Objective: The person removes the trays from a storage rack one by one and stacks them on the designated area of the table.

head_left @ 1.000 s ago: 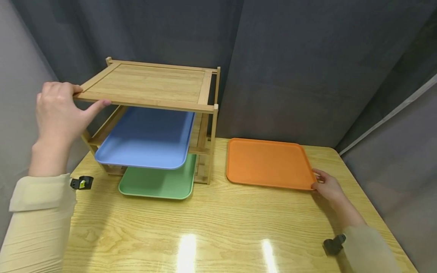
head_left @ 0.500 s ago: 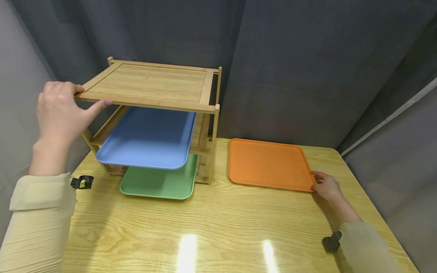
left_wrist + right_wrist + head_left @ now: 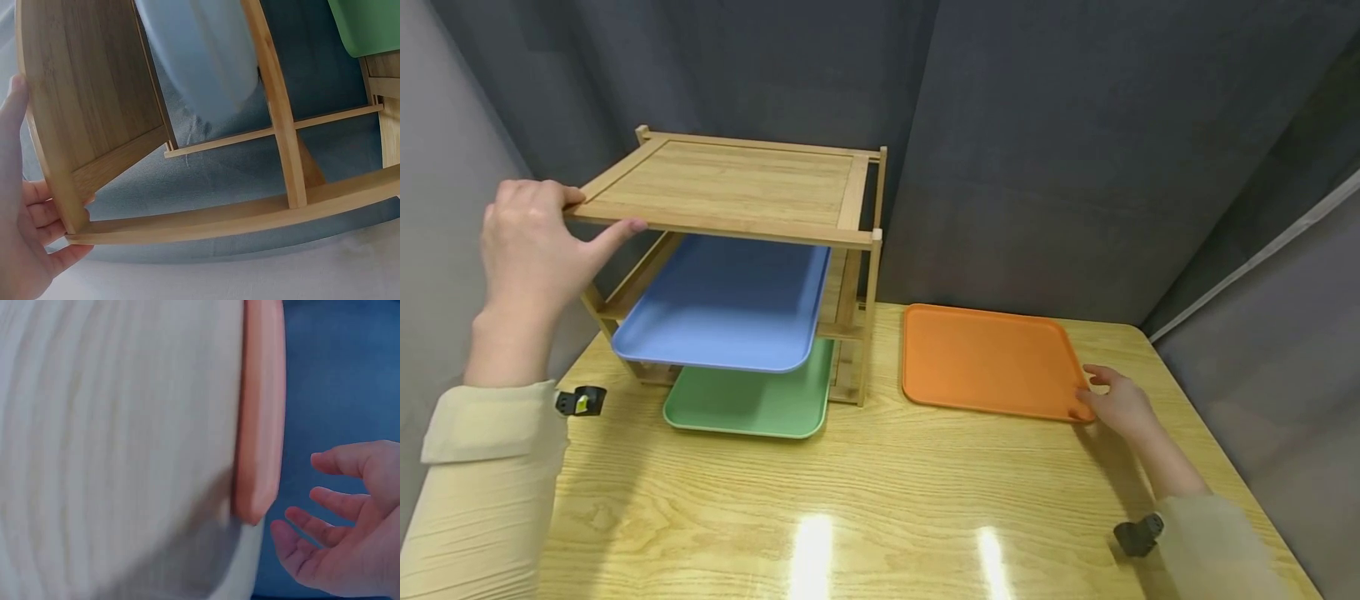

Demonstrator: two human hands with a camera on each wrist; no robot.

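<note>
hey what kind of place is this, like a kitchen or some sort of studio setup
Probably a staged recording booth, not a kitchen: grey fabric curtains enclose a bare wooden table holding only a bamboo rack and coloured trays, such as the orange tray.

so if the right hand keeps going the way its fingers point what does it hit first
Most likely the orange tray: the right hand points left at its near right corner, fingers relaxed. The wrist view shows a small gap, so contact is unclear.

L hand (image 3: 531, 250) raised, fingers curled; R hand (image 3: 1116, 404) low, fingers loose.
</note>
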